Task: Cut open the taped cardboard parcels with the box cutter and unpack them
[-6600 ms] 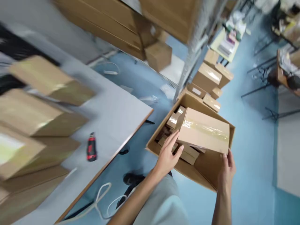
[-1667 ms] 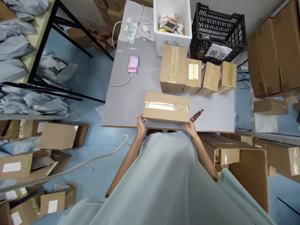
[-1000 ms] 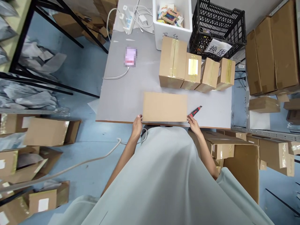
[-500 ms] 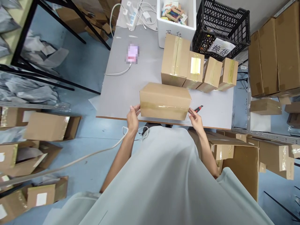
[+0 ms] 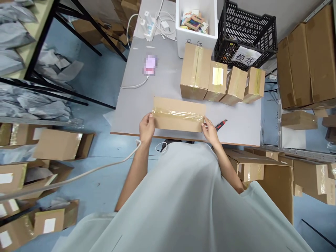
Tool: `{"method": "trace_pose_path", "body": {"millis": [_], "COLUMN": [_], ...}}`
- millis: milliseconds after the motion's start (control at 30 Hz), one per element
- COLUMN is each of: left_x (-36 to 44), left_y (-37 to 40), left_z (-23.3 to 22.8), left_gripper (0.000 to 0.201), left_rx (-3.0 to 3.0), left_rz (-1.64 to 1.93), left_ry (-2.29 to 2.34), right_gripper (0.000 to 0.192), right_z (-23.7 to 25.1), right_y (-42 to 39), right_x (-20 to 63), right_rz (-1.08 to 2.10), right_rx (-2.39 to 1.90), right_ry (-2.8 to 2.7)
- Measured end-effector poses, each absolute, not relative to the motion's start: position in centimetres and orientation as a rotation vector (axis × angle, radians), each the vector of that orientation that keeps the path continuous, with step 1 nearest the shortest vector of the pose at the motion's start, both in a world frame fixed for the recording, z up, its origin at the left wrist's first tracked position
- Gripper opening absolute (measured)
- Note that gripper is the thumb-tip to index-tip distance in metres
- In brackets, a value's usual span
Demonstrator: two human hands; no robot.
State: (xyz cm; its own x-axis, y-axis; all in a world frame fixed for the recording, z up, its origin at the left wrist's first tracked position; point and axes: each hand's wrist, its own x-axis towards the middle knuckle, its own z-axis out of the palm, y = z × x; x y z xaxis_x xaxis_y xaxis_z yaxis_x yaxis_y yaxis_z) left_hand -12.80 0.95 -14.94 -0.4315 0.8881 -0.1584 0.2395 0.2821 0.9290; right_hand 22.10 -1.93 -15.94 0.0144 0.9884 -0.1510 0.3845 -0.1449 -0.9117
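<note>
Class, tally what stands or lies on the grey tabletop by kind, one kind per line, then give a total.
Brown taped cardboard boxes: 5, one held, four in a row
White foam bin: 1
Black plastic crate: 1
Red-and-black utility knife: 1
White power strip: 1
Total: 9

Four taped cartons [image 5: 220, 80] stand before a white bin [image 5: 196, 35] and black crate [image 5: 245, 35]; red-handled cutter [image 5: 221, 123] lies nearby.

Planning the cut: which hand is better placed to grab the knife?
Right hand, probably: the knife lies just beside it on the table. Left hand is at the box's far end.
</note>
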Motion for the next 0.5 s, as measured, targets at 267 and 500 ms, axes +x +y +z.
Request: {"method": "trace_pose_path", "body": {"millis": [267,500], "left_x": [-8.1,0.8], "left_y": [1.9,1.9], "left_z": [-10.1,-2.4], "left_gripper": [0.033,0.028], "left_rx": [1.416,1.925], "left_rz": [0.902,0.528], "left_ry": [2.117,2.0], "right_gripper": [0.082,0.093], "right_z": [-16.0,-18.4], "right_y": [-0.4,-1.0], "right_x": [22.9,28.5], "right_rz": [0.784,0.734], "right_rx": [-2.04,-2.169], "right_ry": [-1.787,-1.613]}}
